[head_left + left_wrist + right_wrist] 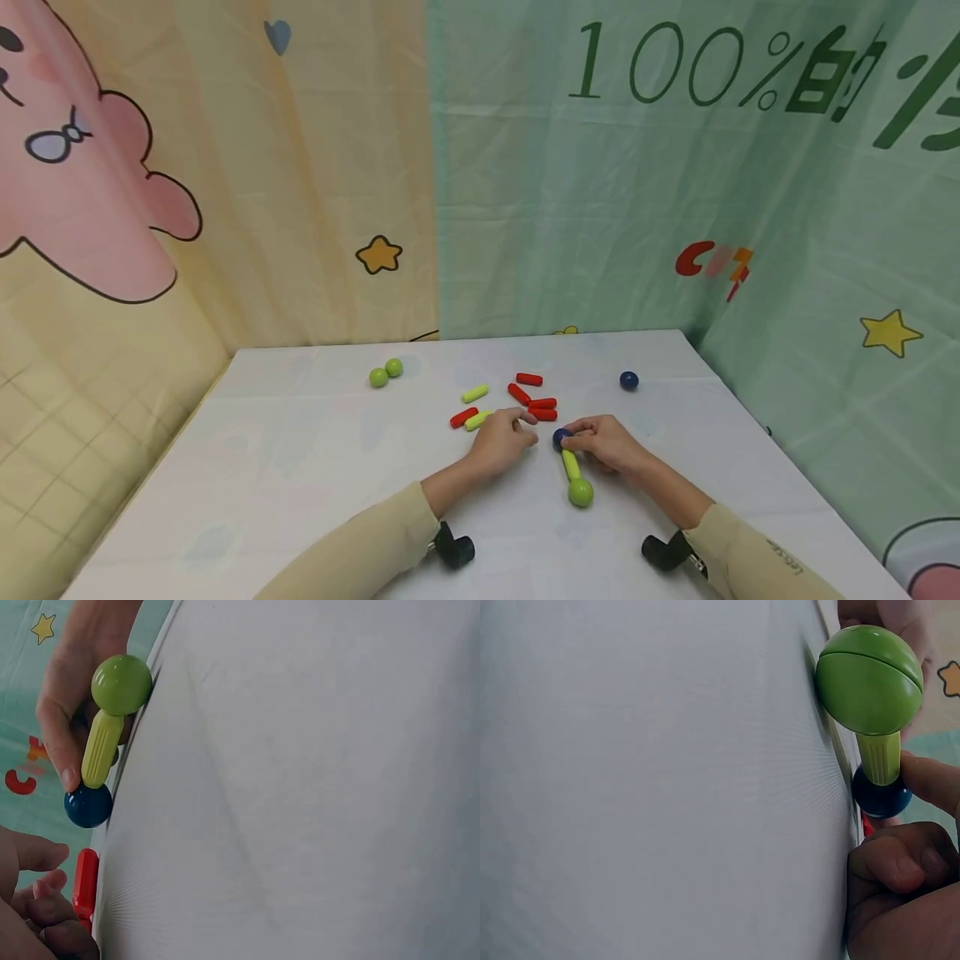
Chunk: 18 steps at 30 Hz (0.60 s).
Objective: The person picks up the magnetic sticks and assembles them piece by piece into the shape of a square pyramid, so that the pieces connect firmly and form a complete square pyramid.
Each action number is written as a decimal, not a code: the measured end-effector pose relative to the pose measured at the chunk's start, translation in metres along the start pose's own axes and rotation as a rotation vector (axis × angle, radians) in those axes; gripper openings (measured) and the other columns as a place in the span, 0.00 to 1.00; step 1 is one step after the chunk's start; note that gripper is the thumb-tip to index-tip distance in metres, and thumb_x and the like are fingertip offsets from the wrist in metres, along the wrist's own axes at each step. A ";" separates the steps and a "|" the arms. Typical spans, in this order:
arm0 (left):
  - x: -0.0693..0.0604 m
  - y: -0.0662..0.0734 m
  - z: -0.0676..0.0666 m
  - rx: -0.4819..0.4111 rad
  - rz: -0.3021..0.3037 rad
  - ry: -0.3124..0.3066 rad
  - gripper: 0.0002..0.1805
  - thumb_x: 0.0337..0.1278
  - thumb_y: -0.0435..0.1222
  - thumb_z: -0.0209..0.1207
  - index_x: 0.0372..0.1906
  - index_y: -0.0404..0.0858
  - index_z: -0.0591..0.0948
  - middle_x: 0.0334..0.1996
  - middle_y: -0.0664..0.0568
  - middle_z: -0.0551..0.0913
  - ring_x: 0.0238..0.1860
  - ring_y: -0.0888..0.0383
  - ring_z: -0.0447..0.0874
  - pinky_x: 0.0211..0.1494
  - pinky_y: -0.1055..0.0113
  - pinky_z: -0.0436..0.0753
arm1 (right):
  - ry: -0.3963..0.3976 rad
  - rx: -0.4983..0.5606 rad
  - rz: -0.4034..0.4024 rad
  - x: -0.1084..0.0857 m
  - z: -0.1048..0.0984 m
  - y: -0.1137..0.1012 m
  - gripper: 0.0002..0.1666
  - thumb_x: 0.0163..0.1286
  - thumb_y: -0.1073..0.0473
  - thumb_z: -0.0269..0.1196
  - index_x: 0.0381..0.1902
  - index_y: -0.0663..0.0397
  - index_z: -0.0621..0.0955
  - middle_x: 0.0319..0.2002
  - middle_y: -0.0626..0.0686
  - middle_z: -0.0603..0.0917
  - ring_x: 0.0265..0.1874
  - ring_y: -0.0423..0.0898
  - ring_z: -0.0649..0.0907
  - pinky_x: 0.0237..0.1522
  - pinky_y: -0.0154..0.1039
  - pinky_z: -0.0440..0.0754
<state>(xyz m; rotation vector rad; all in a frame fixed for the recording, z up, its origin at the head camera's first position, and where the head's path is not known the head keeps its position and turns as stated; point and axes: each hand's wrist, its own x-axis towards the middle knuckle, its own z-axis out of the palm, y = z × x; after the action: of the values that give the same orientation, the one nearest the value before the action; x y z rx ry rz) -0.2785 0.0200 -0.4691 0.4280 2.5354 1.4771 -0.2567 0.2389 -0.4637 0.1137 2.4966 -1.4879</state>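
Observation:
A dark blue ball (560,437), a yellow-green rod (571,465) and a green ball (581,492) are joined end to end on the table. My right hand (609,444) pinches the blue ball, at the far end of this piece. In the right wrist view the green ball (870,682) partly covers the rod (881,761). My left hand (501,440) is just left of the piece, thumb and forefinger apart, holding nothing that I can see. Its fingertips are close to the red rods (542,414); in the left wrist view a red rod (86,881) shows beyond them.
Two yellow-green rods (475,393) and another red rod (464,417) lie beyond the left hand. Two green balls (378,377) sit at the back left, a second dark blue ball (628,381) at the back right. Printed curtains hang behind the white table (300,467).

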 end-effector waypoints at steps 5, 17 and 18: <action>0.011 0.002 0.002 0.033 0.019 0.038 0.11 0.63 0.38 0.65 0.49 0.44 0.84 0.25 0.53 0.77 0.25 0.57 0.73 0.27 0.69 0.72 | 0.018 -0.007 0.013 0.001 -0.001 0.000 0.21 0.65 0.53 0.70 0.53 0.55 0.85 0.16 0.47 0.67 0.13 0.44 0.63 0.18 0.33 0.60; 0.025 0.002 0.011 0.064 0.023 0.077 0.13 0.63 0.36 0.66 0.52 0.45 0.85 0.21 0.52 0.72 0.22 0.57 0.69 0.25 0.69 0.66 | -0.006 -0.011 -0.007 0.002 -0.004 0.003 0.26 0.65 0.51 0.70 0.57 0.59 0.83 0.17 0.46 0.67 0.13 0.43 0.63 0.18 0.32 0.59; 0.025 0.001 0.011 0.066 0.024 0.081 0.13 0.63 0.36 0.66 0.52 0.45 0.85 0.21 0.53 0.72 0.22 0.57 0.69 0.25 0.69 0.66 | -0.003 -0.014 -0.010 0.002 -0.004 0.003 0.26 0.65 0.51 0.70 0.57 0.59 0.83 0.16 0.46 0.67 0.13 0.43 0.63 0.17 0.32 0.59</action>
<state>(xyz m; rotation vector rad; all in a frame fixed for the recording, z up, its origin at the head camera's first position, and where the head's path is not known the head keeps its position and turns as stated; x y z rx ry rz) -0.2991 0.0379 -0.4736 0.4181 2.6573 1.4499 -0.2589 0.2437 -0.4650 0.0976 2.5086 -1.4730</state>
